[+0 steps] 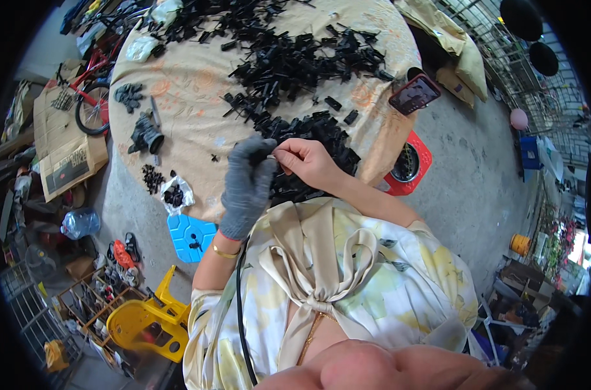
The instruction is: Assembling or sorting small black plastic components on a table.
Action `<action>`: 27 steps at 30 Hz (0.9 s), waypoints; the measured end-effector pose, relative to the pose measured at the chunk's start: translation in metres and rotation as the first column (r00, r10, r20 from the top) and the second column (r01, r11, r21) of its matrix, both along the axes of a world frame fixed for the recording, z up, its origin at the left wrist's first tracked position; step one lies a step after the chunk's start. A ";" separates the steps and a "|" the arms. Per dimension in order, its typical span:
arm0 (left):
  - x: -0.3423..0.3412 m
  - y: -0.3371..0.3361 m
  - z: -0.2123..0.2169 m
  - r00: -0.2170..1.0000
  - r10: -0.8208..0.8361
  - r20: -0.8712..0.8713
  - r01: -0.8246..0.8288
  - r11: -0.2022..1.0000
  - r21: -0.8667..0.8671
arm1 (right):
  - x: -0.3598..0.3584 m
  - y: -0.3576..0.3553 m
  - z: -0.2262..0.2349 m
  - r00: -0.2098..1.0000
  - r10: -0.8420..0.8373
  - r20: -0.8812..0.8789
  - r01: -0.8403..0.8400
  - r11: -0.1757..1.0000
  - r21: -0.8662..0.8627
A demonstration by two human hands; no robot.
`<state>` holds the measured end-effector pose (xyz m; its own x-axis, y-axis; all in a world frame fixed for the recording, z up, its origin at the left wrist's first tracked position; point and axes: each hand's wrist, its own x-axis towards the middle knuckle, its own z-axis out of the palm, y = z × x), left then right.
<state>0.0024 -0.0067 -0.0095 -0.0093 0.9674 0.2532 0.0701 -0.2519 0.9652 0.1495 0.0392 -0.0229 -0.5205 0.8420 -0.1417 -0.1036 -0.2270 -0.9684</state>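
Note:
My left hand (247,185), in a grey knitted glove, is closed with its fingertips around a small black plastic part, mostly hidden by the glove. My bare right hand (308,162) meets it fingertip to fingertip, thumb and forefinger pinched together. Whatever lies in that pinch is too small to make out. Both hands are over the near edge of a cloth-covered round table (185,117). Just beyond and beneath them is a heap of black plastic parts (318,133).
More black parts (276,65) spread toward the far side. Gloves (146,133), a small plastic bag (177,195) and a phone (414,94) are around the table. Below stand a blue stool (188,231), a red stool (418,159) and a yellow chair (152,318).

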 end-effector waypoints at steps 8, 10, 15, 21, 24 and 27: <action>-0.011 0.007 0.002 0.495 0.071 0.866 0.432 0.845 -0.316 | 0.019 0.002 0.023 0.985 -0.170 0.044 0.098 0.743 0.662; -0.014 0.003 -0.005 0.598 -0.016 0.802 0.492 0.797 -0.351 | 0.018 0.001 0.028 0.995 -0.094 -0.028 0.090 0.758 0.646; -0.009 -0.005 0.013 0.854 -0.149 0.499 0.378 0.837 -0.396 | 0.019 0.001 0.029 0.986 -0.039 0.162 0.000 0.972 0.233; 0.002 -0.005 0.013 0.961 -0.165 0.220 0.241 0.894 -0.379 | 0.014 0.003 0.022 0.971 0.015 0.239 -0.050 0.988 0.144; 0.002 -0.003 0.011 0.936 -0.105 0.336 0.253 0.865 -0.433 | 0.019 0.004 0.019 0.994 0.024 0.107 -0.019 0.999 -0.045; -0.001 -0.001 0.002 0.907 -0.040 0.420 0.229 0.882 -0.412 | 0.020 0.002 0.017 0.991 0.088 0.096 -0.086 0.996 -0.030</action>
